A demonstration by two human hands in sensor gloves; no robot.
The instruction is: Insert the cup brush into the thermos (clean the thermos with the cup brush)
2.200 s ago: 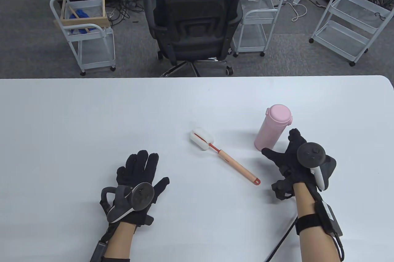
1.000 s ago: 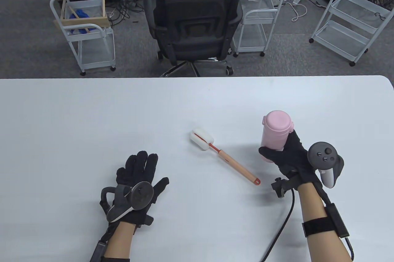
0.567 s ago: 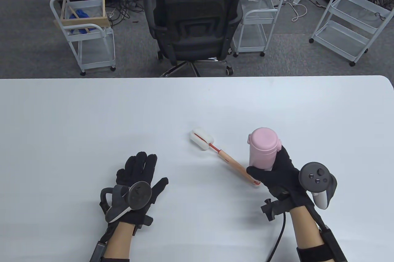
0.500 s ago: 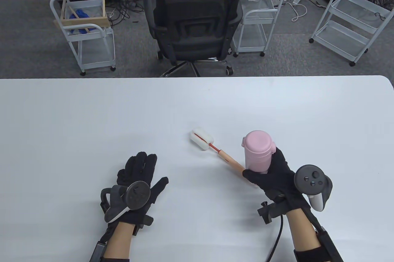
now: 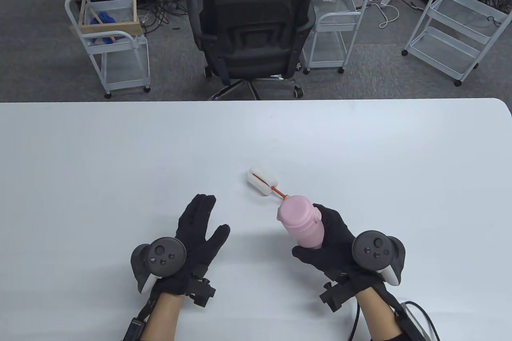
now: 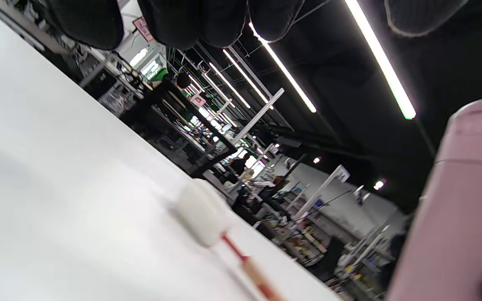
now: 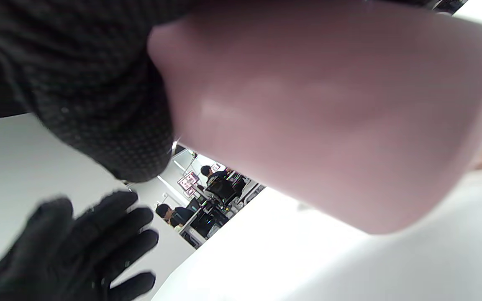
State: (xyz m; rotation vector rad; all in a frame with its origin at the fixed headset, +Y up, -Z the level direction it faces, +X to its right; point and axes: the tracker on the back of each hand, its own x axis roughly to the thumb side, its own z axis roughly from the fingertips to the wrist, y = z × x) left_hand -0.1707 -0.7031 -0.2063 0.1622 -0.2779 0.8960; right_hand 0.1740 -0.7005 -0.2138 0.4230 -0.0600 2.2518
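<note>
My right hand (image 5: pixel 332 243) grips a pink thermos (image 5: pixel 301 224) with its lid on and holds it above the table, tilted with the lid toward the upper left. The thermos fills the right wrist view (image 7: pixel 329 113) and shows at the right of the left wrist view (image 6: pixel 454 217). The cup brush (image 5: pixel 264 183), white sponge head and orange handle, lies on the white table (image 5: pixel 120 149); the thermos hides most of its handle. It also shows in the left wrist view (image 6: pixel 207 217). My left hand (image 5: pixel 200 229) is open and empty, fingers spread, left of the thermos.
A black office chair (image 5: pixel 252 33) stands beyond the table's far edge, with white wire carts (image 5: pixel 112 45) on either side. The right cart (image 5: pixel 456 25) is further off on the floor.
My right hand gripped the thermos, lifted it and carried it left and toward me, over the brush handle, tilting it. My left hand lifted and moved right toward the thermos.
</note>
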